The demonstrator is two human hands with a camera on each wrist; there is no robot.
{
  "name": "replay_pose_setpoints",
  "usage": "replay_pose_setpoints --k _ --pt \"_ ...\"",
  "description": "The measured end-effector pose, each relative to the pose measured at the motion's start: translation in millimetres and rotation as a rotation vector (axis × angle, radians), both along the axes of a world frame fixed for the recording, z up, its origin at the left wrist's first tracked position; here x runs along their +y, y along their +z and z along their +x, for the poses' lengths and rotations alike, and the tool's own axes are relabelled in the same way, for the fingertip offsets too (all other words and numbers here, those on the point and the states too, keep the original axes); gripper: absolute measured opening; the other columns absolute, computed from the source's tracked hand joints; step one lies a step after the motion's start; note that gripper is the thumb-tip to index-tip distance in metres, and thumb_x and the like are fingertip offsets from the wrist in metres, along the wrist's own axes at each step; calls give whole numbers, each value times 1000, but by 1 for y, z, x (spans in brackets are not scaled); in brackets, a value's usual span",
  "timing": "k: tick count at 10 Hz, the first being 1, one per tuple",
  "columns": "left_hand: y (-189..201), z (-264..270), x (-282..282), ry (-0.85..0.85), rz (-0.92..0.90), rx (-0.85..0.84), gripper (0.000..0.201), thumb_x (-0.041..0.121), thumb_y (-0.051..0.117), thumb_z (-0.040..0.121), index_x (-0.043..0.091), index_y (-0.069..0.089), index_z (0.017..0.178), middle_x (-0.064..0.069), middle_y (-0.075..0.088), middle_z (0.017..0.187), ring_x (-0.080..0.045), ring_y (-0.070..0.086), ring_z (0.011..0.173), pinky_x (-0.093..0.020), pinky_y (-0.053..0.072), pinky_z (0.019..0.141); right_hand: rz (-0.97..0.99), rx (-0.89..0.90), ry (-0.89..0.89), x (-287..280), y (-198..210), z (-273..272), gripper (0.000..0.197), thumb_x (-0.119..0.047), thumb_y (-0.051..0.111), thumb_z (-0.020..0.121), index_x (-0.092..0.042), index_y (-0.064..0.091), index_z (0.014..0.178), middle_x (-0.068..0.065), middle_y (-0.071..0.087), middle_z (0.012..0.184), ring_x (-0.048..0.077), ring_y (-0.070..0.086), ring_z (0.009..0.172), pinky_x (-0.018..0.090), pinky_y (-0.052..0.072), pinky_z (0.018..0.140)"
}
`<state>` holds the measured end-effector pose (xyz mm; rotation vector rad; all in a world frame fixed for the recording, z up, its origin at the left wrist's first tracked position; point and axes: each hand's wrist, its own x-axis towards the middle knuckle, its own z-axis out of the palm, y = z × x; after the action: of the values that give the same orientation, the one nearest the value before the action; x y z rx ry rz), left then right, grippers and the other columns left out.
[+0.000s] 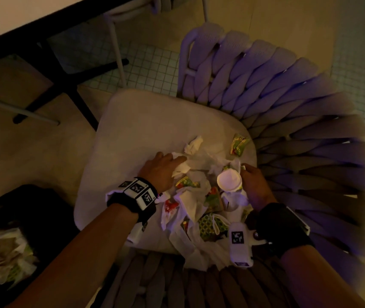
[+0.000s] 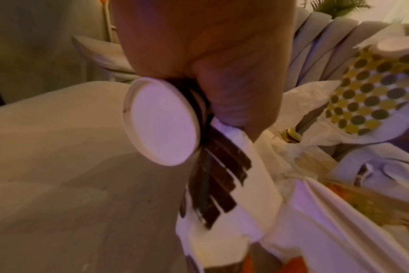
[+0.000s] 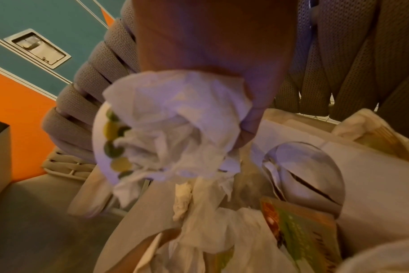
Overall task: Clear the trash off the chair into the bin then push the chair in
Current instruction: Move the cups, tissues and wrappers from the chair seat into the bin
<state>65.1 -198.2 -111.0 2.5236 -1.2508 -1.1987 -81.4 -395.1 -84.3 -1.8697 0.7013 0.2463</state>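
The chair's beige seat (image 1: 132,130) holds a pile of trash (image 1: 199,203): crumpled napkins, green wrappers and a paper cup. In the head view my left hand (image 1: 166,167) grips a white napkin (image 1: 180,168) at the pile's left edge. My right hand (image 1: 252,183) curls round the upturned white cup (image 1: 229,180) on the right. The left wrist view shows fingers round a striped cup's white base (image 2: 161,122). The right wrist view shows fingers clutching a crumpled napkin (image 3: 175,125). One green wrapper (image 1: 238,144) lies apart near the backrest. The black bin (image 1: 10,241), with trash in it, stands at the lower left.
The chair's woven purple backrest (image 1: 288,107) curves round the right and near sides. A table (image 1: 21,16) with black legs (image 1: 66,85) stands at the upper left, beside another chair's pale legs (image 1: 117,50). Tiled floor lies between.
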Motion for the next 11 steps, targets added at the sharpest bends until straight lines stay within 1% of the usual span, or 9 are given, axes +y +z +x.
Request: replay_pose_setpoints --k 1,2,3,5,7,8,9,10,11 --pt "-6 -5 -3 -1 33 -57 47 29 53 91 18 41 135 -9 43 135 -34 38 120 -43 41 82 143 188 -38 -2 4 1 36 -19 70 59 9 69 82 16 68 67 38 67 58 24 51 55" --pt "-9 -7 0 111 17 7 48 31 55 90 15 41 134 -11 44 132 -35 39 119 -44 42 85 48 -26 -149 0 0 2 32 -17 67 67 11 67 84 25 68 75 42 69 71 28 49 55" --pt "-9 -4 10 331 -88 180 56 32 59 88 12 40 137 -14 48 132 -36 43 121 -46 41 98 111 187 -472 7 0 -4 30 -15 45 95 9 58 108 8 61 82 38 61 92 31 45 73" --pt "15 3 37 745 -355 509 50 15 63 89 17 44 136 4 53 127 -19 54 117 -38 50 94 146 169 -421 15 6 -8 25 -23 54 92 -2 67 92 17 68 90 23 58 85 38 44 77" --pt "27 7 75 900 -387 669 70 39 70 75 31 42 138 -6 60 130 -24 62 112 -48 52 94 197 114 -399 36 23 -4 45 -45 61 70 -2 60 83 20 63 80 24 56 75 40 45 67" --pt "34 4 91 955 -441 726 64 27 71 82 28 42 139 -9 59 131 -26 65 108 -41 57 81 287 54 -415 46 29 -4 30 -32 65 77 -3 60 81 8 66 75 23 61 73 32 47 64" --pt "46 5 113 1006 -484 770 66 32 71 77 30 43 137 -9 60 129 -27 66 103 -40 57 69 380 -32 -391 64 48 1 33 -44 73 71 -13 63 77 -3 68 60 8 62 52 18 46 47" --pt "62 8 137 1027 -558 772 49 37 71 72 34 56 119 -9 70 111 -30 68 94 -51 56 74 402 -62 -352 87 67 15 83 -79 75 26 -15 67 79 -2 69 61 4 62 51 16 47 44" --pt "73 10 164 1084 -634 780 41 33 72 72 34 60 111 -2 74 97 -29 69 90 -49 55 77 404 -100 -270 114 83 31 90 -83 72 24 -14 63 81 0 68 65 9 61 58 20 49 50"
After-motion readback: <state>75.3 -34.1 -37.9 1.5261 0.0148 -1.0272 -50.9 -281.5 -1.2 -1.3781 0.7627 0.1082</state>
